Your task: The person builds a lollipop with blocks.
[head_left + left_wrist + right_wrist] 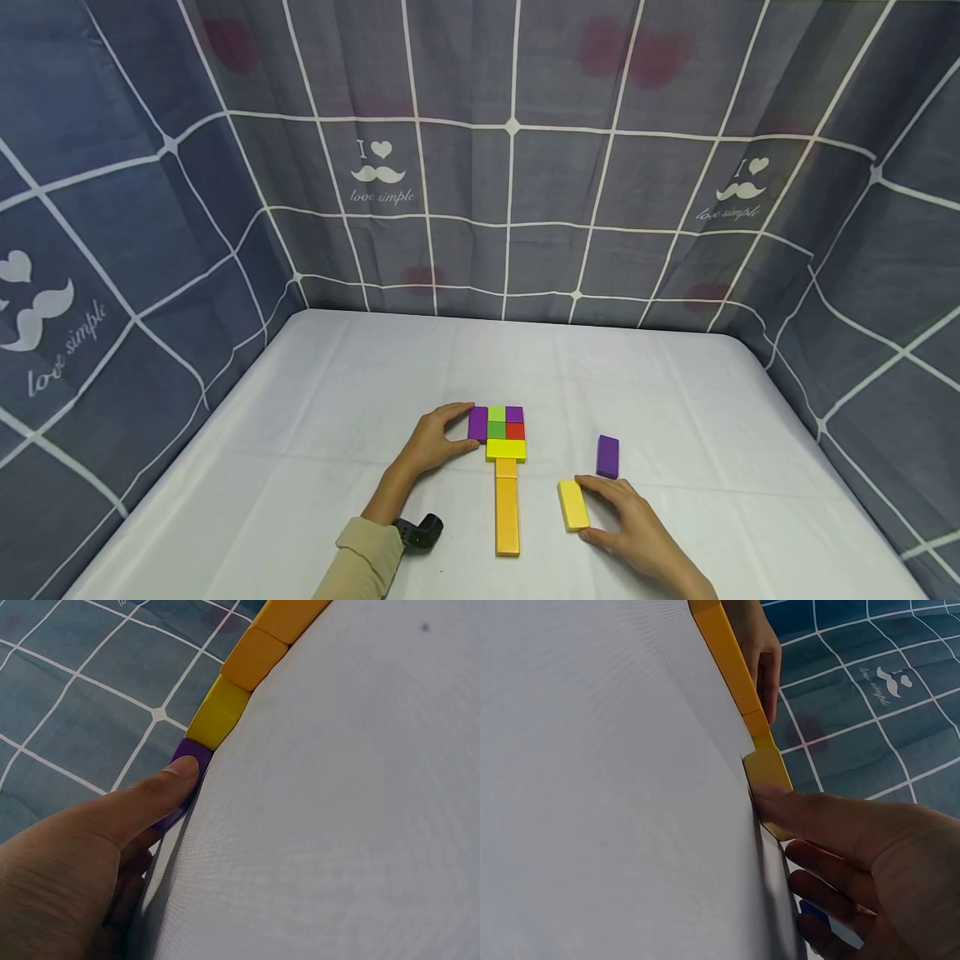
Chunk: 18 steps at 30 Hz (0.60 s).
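Note:
My left hand (429, 442) pinches a purple block (477, 424) by its two ends, thumb on the near end. That block lies against the left side of a flat group: light green (497, 413), small purple (514, 414), green (497, 431) and red (515, 431) blocks. Below them are a yellow block (506, 450), a short orange block (506, 467) and a long orange block (507, 517). My right hand (637, 533) grips a pale yellow block (573, 506) between thumb and fingers, right of the long orange block and apart from it.
Another purple block (608, 457) lies on the white tabletop (360, 358), just beyond my right hand. A black device (422, 532) is at my left wrist. Dark checked curtains (465, 183) enclose the table's back and sides.

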Available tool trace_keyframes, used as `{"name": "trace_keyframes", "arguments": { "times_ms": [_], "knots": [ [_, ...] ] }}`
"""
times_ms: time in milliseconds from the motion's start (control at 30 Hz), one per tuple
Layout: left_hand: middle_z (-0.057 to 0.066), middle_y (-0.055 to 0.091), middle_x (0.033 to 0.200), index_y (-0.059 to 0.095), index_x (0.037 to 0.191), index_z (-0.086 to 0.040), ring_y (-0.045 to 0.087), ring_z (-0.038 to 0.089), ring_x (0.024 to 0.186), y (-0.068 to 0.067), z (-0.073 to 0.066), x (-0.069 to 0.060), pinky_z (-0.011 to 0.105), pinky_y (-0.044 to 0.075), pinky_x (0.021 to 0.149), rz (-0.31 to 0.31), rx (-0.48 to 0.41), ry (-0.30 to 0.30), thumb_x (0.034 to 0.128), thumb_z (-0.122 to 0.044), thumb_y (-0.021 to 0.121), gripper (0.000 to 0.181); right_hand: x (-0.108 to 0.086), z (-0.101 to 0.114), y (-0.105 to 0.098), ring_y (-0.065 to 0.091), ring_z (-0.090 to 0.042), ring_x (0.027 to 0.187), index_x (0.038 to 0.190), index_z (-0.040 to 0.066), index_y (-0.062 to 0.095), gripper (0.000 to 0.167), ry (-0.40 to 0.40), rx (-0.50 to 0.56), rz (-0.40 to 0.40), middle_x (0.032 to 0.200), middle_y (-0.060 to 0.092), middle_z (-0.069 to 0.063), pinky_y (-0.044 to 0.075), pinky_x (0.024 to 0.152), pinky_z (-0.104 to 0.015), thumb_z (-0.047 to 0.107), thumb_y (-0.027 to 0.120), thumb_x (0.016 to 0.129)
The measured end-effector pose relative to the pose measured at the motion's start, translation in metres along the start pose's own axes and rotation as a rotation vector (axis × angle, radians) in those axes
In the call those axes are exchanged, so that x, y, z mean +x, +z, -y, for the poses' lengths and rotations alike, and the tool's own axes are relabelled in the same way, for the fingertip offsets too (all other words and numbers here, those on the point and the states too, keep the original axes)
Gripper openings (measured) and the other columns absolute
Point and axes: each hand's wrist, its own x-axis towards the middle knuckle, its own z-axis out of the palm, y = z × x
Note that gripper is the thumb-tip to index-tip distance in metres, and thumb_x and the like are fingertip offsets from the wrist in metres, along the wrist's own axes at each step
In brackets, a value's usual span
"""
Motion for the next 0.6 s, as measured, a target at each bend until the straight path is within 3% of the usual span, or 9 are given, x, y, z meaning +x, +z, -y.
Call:
{"name": "trace_keyframes", "arguments": {
  "times_ms": [133, 367, 600],
  "knots": [
    [0.010, 0.054, 0.129, 0.055, 0.128, -0.008, 0.046, 0.026, 0.122, -0.001, 0.000, 0.001, 0.040, 0.035, 0.103, 0.000, 0.003, 0.001, 0.0720, -0.030, 0.079, 0.065, 0.001, 0.000, 0.001, 0.046, -0.016, 0.118, 0.125, 0.022, 0.054, 0.069, -0.012, 0.024, -0.015, 0.124, 0.052, 0.014, 0.037, 0.099, -0.043, 0.043, 0.079, 0.064],
    [0.010, 0.054, 0.129, 0.054, 0.128, -0.008, 0.046, 0.027, 0.122, 0.000, -0.001, 0.000, 0.042, 0.035, 0.103, -0.003, -0.002, -0.006, 0.0719, -0.031, 0.079, 0.066, 0.002, 0.003, 0.000, 0.053, -0.012, 0.099, 0.123, 0.021, 0.052, 0.069, -0.016, 0.024, -0.011, 0.115, 0.056, 0.010, 0.048, 0.084, -0.031, 0.043, 0.079, 0.063],
    [0.009, 0.054, 0.129, 0.054, 0.129, -0.009, 0.046, 0.026, 0.122, 0.001, 0.000, -0.001, 0.042, 0.036, 0.102, -0.004, 0.004, -0.013, 0.0724, -0.033, 0.078, 0.066, 0.016, 0.005, -0.012, 0.057, -0.017, 0.097, 0.125, 0.015, 0.053, 0.071, -0.061, 0.012, -0.057, 0.115, 0.058, 0.005, 0.050, 0.082, -0.033, 0.020, 0.084, 0.062]
  ]
}}
